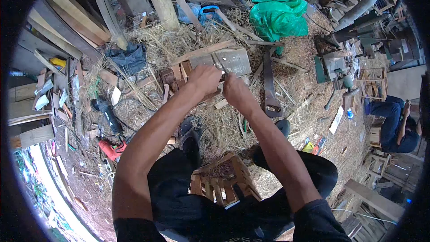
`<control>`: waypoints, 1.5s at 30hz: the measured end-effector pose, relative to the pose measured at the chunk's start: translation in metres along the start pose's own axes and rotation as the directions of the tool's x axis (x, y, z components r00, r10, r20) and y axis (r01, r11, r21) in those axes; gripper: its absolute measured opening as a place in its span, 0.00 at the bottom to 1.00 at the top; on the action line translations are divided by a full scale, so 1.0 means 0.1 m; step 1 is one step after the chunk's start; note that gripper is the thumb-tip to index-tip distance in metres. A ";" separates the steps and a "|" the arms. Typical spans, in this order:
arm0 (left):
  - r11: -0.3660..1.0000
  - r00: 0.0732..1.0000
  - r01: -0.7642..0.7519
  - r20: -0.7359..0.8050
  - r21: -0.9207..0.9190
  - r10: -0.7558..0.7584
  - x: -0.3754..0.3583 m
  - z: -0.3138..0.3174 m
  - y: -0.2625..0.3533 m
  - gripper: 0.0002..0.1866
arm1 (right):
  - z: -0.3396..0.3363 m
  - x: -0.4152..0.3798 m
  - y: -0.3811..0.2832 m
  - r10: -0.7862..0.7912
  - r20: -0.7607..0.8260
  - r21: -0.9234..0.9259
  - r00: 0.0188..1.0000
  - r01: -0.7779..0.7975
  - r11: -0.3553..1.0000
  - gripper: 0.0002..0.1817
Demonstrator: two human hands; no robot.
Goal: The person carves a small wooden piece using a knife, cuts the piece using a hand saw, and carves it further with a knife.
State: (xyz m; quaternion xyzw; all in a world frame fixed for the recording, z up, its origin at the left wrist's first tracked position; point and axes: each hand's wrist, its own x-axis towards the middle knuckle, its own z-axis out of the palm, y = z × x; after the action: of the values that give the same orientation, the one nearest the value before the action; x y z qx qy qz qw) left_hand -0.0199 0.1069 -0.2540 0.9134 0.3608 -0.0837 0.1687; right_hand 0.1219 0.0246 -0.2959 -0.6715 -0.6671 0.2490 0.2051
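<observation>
Both my hands are close together over a low wooden block with a grey, flat top [239, 61]. My left hand [206, 79] is closed, its fingers curled at the block's near edge. Just to its right, my right hand [236, 91] is also closed. A thin dark bar [220, 62] slants across the block and runs down towards my fingers. What each fist grips is hidden by the fingers. Small wood pieces [181, 72] lie left of the block. To the right, a handsaw [269, 80] rests with its handle towards me.
An angle grinder [107, 113] and a red power tool [112, 149] lie on the straw-covered ground at left. A slatted wooden crate [224, 186] stands between my legs. Beyond the block is a green plastic sheet [278, 11]. Another person [398, 125] sits at far right near a machine [336, 65].
</observation>
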 end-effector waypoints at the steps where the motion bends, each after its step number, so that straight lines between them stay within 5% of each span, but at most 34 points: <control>1: 1.000 1.000 0.000 0.004 -0.019 0.000 -0.01 -0.02 0.00 0.08 | 0.05 -0.05 -0.01 0.027 -0.014 0.017 1.000 -0.027 0.999 0.07; 3: 0.998 0.999 0.036 -0.002 -0.043 -0.036 -0.01 -0.16 0.01 0.08 | 0.05 -0.05 -0.05 0.050 -0.050 0.029 0.997 -0.049 0.998 0.08; 6: 0.998 0.996 0.055 0.071 -0.037 -0.052 -0.08 -0.18 0.07 0.09 | -0.19 0.04 -0.01 0.006 0.115 0.061 0.993 -0.013 0.998 0.09; 9: 0.998 0.995 0.051 0.091 -0.024 -0.049 -0.02 -0.20 0.05 0.10 | -0.26 -0.18 0.00 0.004 -0.081 0.109 0.997 0.005 0.994 0.08; 12: 0.999 0.992 0.039 0.123 -0.023 -0.036 -0.01 -0.22 0.09 0.10 | -0.24 -0.41 0.00 0.174 0.053 0.073 0.983 -0.177 0.981 0.10; 13: 1.000 0.993 0.027 0.116 -0.006 -0.026 -0.01 -0.22 0.09 0.10 | -0.20 -0.46 0.01 0.066 -0.007 0.032 0.998 -0.065 0.997 0.10; 31: 1.000 0.996 0.025 0.089 0.014 -0.026 0.03 -0.24 0.07 0.09 | -0.06 -0.15 0.02 0.017 0.015 -0.021 1.000 -0.017 1.000 0.07; 35: 0.999 0.999 0.040 0.023 0.016 -0.041 0.00 -0.25 0.03 0.09 | -0.07 -0.04 -0.08 0.160 0.050 -0.071 0.986 -0.156 0.985 0.09; 38: 0.997 0.990 0.070 0.125 0.007 -0.071 -0.01 -0.39 0.08 0.09 | -0.02 -0.03 0.09 0.012 0.079 -0.127 0.997 -0.002 0.992 0.09; 41: 0.998 0.992 0.051 0.110 0.027 -0.054 0.00 -0.33 0.12 0.09 | -0.29 -0.10 -0.04 0.057 0.050 0.032 0.997 -0.058 0.998 0.09; 45: 0.997 0.988 0.072 0.139 -0.020 -0.068 0.02 -0.30 0.15 0.10 | -0.20 -0.31 -0.02 0.052 -0.013 0.028 0.999 -0.051 0.998 0.09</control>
State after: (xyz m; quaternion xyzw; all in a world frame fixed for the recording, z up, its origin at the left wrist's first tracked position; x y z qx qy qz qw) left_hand -0.0075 0.1088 -0.2228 0.8901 0.3811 -0.1480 0.2015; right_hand 0.1328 -0.0047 -0.2769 -0.6874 -0.6446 0.2585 0.2125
